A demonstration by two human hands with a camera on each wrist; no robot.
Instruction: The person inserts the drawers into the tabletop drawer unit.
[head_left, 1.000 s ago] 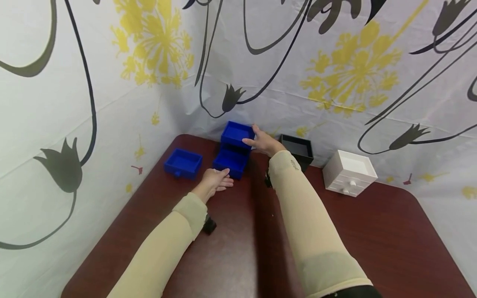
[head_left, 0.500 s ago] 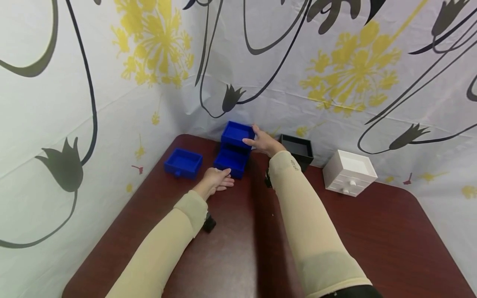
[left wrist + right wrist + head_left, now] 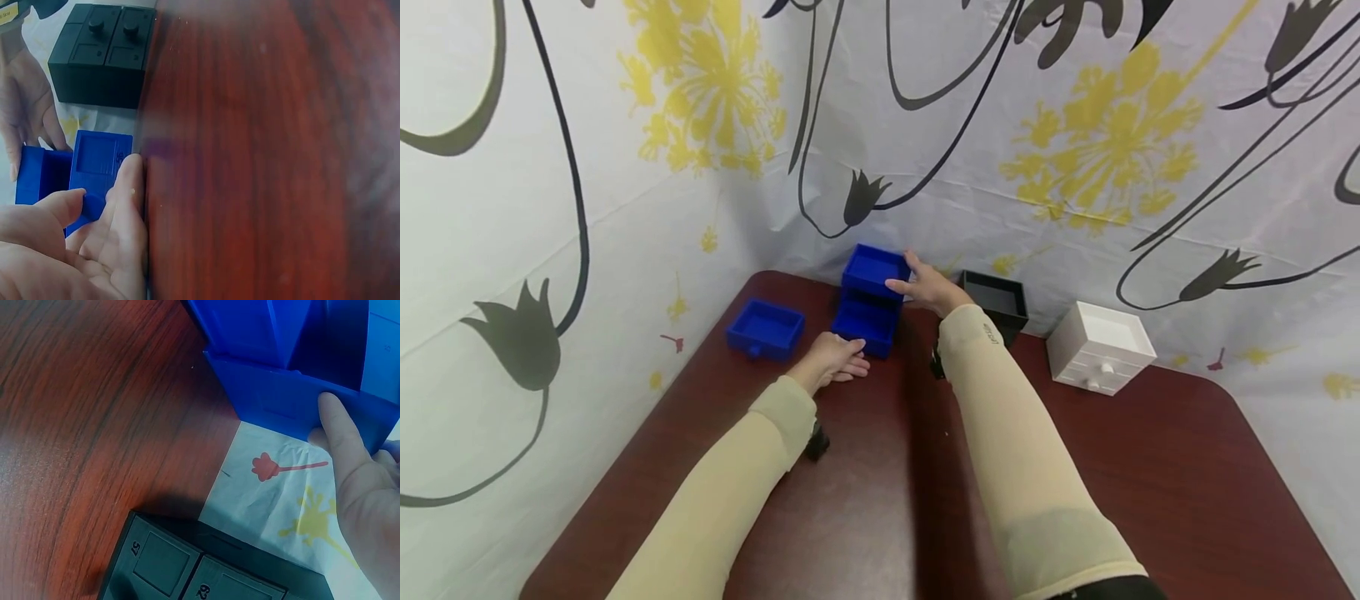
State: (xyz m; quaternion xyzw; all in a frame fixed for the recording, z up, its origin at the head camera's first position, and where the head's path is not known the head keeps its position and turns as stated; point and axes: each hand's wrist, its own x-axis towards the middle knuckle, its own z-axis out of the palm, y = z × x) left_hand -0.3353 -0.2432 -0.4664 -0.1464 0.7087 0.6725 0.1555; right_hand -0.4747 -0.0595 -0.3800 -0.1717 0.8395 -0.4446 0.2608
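A small blue drawer cabinet (image 3: 874, 268) stands at the back of the table, its lower drawer (image 3: 863, 321) pulled out toward me. My left hand (image 3: 833, 358) pinches the knob (image 3: 94, 204) on that drawer's front, the thumb on one side and the fingers on the other. On the cabinet's right side lies my right hand (image 3: 931, 290), gripping it with thumb and fingers spread. One digit presses flat along the side wall in the right wrist view; the rest are partly hidden. A separate blue drawer (image 3: 766, 329) sits on the table at the left.
Right of the blue cabinet stands a black drawer cabinet (image 3: 996, 300), partly behind my right forearm. A white drawer cabinet (image 3: 1103, 346) with round knobs is farther right. A patterned cloth (image 3: 955, 167) hangs close behind the dark red table (image 3: 1120, 483).
My left hand has shifted slightly forward, and the lower blue drawer sits a little farther into the cabinet. The right hand keeps its place on the cabinet's side.
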